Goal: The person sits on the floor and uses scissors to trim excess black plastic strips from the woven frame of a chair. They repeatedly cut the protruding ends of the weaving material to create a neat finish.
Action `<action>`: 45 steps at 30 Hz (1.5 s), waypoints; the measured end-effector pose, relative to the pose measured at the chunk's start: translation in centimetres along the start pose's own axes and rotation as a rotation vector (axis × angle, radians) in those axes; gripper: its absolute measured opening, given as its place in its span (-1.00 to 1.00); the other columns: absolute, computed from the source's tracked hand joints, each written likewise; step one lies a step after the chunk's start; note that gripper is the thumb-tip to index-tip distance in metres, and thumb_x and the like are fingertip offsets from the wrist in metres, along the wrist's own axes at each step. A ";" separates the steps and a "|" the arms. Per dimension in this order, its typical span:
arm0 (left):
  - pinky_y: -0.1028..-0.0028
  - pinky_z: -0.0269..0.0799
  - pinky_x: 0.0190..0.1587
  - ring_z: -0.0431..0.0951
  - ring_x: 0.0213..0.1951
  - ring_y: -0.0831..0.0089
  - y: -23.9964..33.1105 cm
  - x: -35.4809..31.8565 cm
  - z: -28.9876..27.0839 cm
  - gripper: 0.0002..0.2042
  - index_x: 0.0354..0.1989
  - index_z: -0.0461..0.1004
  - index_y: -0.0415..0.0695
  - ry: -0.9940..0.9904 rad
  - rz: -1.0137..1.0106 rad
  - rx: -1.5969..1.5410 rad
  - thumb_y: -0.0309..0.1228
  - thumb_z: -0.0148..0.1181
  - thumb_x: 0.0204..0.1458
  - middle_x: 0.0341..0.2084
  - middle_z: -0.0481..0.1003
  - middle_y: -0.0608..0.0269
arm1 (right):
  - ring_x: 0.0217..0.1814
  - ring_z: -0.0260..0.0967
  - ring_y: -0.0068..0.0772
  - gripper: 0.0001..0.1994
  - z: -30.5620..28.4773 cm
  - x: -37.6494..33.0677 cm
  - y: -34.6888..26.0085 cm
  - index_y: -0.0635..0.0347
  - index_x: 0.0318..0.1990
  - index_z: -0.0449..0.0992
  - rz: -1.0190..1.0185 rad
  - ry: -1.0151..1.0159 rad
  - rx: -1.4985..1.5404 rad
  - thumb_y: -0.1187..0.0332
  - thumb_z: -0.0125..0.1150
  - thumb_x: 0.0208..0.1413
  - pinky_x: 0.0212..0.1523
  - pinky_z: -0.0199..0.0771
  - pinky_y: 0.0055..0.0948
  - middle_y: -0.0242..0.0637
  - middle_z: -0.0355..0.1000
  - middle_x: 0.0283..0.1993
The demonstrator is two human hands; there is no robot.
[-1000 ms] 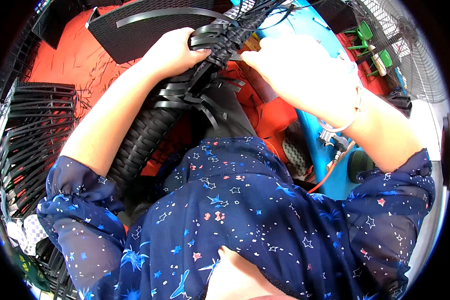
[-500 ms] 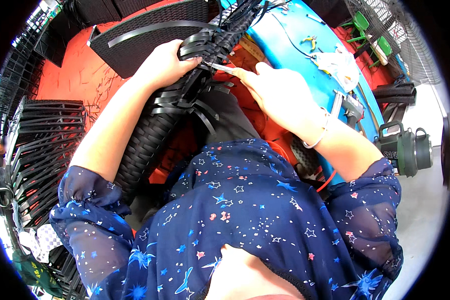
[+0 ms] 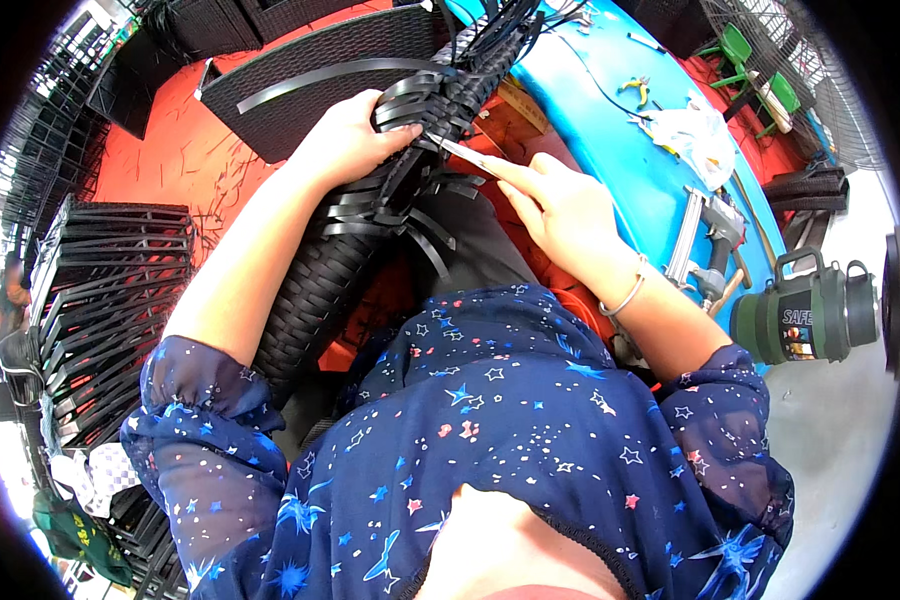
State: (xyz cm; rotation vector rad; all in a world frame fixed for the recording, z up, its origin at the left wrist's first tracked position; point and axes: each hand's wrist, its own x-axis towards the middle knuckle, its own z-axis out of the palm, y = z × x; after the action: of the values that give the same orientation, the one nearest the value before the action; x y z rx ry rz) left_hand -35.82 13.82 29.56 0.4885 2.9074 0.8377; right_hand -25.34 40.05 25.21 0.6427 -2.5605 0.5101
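A long piece of furniture woven from flat black plastic strips [image 3: 305, 290] slants up from beside my lap, with loose strip ends sticking out at its top. My left hand [image 3: 355, 145] is closed round its upper part, the thumb pressing on the strips. In my right hand [image 3: 575, 215] is a slim silver metal tool [image 3: 460, 152], its tip at the weave beside my left thumb. Whether the tip is under a strip is too small to tell. A long loose black strip [image 3: 340, 72] arches out to the left above my left hand.
To the right stands a blue-topped table [image 3: 580, 120] with yellow-handled pliers [image 3: 635, 92], a white plastic bag [image 3: 700, 145] and an air stapler [image 3: 722, 235]. A green flask [image 3: 800, 315] is at its near end. Black strip-covered frames [image 3: 110, 310] stand at left on the red floor [image 3: 145, 180].
My right hand has drawn back slightly from the weave, and more of the metal tool shows. My left hand keeps its hold. The whole view has shifted a little.
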 end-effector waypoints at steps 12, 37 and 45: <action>0.23 0.49 0.12 0.62 0.04 0.02 0.6 -1.0 0.4 -0.42 0.06 0.52 -0.27 0.042 0.006 0.025 0.00 0.39 0.05 -0.08 0.62 -0.14 | -0.39 0.42 -0.11 -0.70 -3.3 1.9 0.1 -0.13 0.10 0.65 -0.115 -0.071 0.007 0.33 0.27 0.23 -0.37 0.43 -0.23 -0.24 0.35 -0.41; 0.27 0.47 0.12 0.63 0.00 0.09 1.3 -1.4 0.8 -0.44 0.14 0.49 -0.24 0.049 0.026 0.026 -0.09 0.40 0.09 -0.08 0.62 -0.11 | -0.42 0.37 -0.25 -0.66 -1.5 -1.1 0.4 0.04 0.15 0.63 0.125 -0.124 0.309 0.47 0.26 0.23 -0.33 0.39 -0.35 -0.23 0.36 -0.44; 0.28 0.49 0.06 0.65 -0.05 0.11 1.7 -2.1 0.7 -0.47 0.12 0.50 -0.24 0.055 0.018 0.000 -0.10 0.38 0.11 -0.13 0.63 -0.07 | -0.45 0.38 -0.21 -0.65 -5.0 1.3 -0.3 -0.12 0.16 0.63 -0.078 -0.202 0.035 0.37 0.27 0.22 -0.41 0.42 -0.28 -0.28 0.30 -0.43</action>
State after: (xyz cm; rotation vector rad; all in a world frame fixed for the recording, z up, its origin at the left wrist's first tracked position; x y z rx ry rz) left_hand -33.23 14.82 29.82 0.4995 2.9575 0.8665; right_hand -24.54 41.59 30.05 0.8415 -2.7058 0.4868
